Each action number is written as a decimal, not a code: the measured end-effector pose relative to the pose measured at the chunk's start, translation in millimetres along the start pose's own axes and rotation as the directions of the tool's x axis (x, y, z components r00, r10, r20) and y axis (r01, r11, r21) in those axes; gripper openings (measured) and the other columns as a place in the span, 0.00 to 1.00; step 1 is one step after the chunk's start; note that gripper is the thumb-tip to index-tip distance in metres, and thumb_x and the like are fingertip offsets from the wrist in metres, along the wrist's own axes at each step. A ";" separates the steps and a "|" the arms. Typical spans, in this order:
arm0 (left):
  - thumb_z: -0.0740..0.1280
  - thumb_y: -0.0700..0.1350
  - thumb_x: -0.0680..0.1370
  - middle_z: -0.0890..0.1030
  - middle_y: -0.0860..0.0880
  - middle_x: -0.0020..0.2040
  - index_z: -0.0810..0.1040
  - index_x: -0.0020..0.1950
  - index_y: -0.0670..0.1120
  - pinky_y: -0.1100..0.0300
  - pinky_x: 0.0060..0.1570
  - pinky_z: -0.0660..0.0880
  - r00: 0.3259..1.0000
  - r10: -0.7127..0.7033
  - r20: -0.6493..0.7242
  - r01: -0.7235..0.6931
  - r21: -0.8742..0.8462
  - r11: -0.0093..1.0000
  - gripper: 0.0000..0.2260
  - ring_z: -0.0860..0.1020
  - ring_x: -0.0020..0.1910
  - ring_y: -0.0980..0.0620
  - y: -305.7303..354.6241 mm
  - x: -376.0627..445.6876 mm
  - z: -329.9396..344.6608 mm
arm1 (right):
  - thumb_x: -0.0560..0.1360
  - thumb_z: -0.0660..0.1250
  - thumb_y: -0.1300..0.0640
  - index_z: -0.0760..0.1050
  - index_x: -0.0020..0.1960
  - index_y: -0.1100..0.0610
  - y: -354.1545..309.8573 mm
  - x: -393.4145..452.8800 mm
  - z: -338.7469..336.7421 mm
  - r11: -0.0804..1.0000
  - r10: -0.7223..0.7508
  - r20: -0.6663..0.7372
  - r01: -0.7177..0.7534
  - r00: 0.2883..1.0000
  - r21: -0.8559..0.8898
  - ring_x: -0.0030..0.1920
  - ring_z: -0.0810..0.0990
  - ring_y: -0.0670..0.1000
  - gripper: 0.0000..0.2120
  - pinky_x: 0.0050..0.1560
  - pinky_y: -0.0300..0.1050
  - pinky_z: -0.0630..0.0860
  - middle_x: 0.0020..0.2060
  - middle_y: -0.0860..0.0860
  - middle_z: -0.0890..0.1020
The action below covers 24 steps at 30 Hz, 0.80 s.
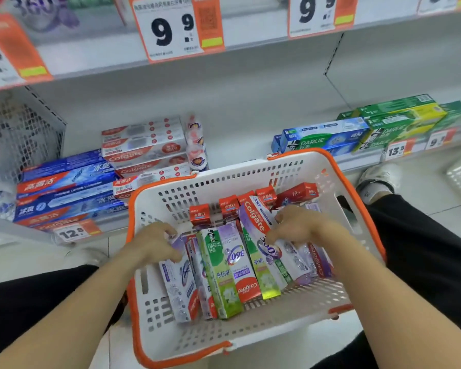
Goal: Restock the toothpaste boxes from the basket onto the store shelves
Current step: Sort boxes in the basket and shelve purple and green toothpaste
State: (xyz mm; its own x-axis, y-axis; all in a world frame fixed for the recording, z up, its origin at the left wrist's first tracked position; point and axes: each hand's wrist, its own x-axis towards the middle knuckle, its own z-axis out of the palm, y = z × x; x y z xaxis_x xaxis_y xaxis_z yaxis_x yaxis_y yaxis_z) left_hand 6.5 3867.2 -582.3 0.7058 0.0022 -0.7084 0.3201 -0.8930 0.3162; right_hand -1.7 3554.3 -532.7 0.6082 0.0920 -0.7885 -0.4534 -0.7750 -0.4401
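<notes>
Reaching into the white basket with orange rim, both hands touch the toothpaste boxes lying there. The left hand has its fingers curled on a purple-and-white Colgate 360 box at the left side of the basket. The right hand has its fingers bent down on another Colgate 360 box that lies tilted over the others. Between them lies a green Darlie box, and small red boxes stand at the far wall. The basket sits between the person's knees, just before the bottom shelf, where red-and-white Colgate boxes are stacked.
</notes>
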 end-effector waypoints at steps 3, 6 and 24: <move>0.81 0.44 0.66 0.76 0.50 0.59 0.78 0.61 0.52 0.62 0.41 0.78 0.991 0.063 0.118 -0.048 -0.124 0.991 0.26 0.78 0.51 0.55 8.1 -24.3 -44.0 | 0.69 0.75 0.51 0.76 0.42 0.56 -13.5 -15.0 -10.9 0.991 -0.122 0.021 0.121 0.992 0.050 0.34 0.74 0.53 0.11 0.36 0.44 0.70 0.34 0.55 0.77; 0.85 0.43 0.58 0.82 0.44 0.54 0.81 0.61 0.50 0.64 0.37 0.78 0.946 0.278 0.165 -0.127 -0.601 0.789 0.32 0.83 0.46 0.51 11.7 -50.5 -69.1 | 0.71 0.74 0.49 0.82 0.50 0.53 -24.3 -25.2 -15.2 0.951 -0.233 0.061 0.214 0.971 0.223 0.41 0.79 0.52 0.11 0.43 0.46 0.71 0.44 0.54 0.85; 0.77 0.40 0.68 0.84 0.34 0.52 0.82 0.59 0.37 0.39 0.54 0.80 0.978 0.210 0.007 -0.082 -0.908 0.411 0.21 0.84 0.49 0.34 67.3 -100.0 -70.3 | 0.78 0.68 0.50 0.76 0.67 0.50 -76.5 -52.7 37.3 0.545 -0.494 -0.013 0.321 0.869 0.775 0.62 0.81 0.59 0.18 0.63 0.58 0.76 0.61 0.55 0.82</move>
State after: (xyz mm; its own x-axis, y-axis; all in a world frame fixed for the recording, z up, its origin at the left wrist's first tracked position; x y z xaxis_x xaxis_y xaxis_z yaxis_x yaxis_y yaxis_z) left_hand 1.9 3838.5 -445.9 0.7531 -0.1881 -0.6304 0.6473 0.0408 0.7611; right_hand -23.3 3632.0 -473.5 0.7609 0.4548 -0.4627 -0.5569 0.0920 -0.8255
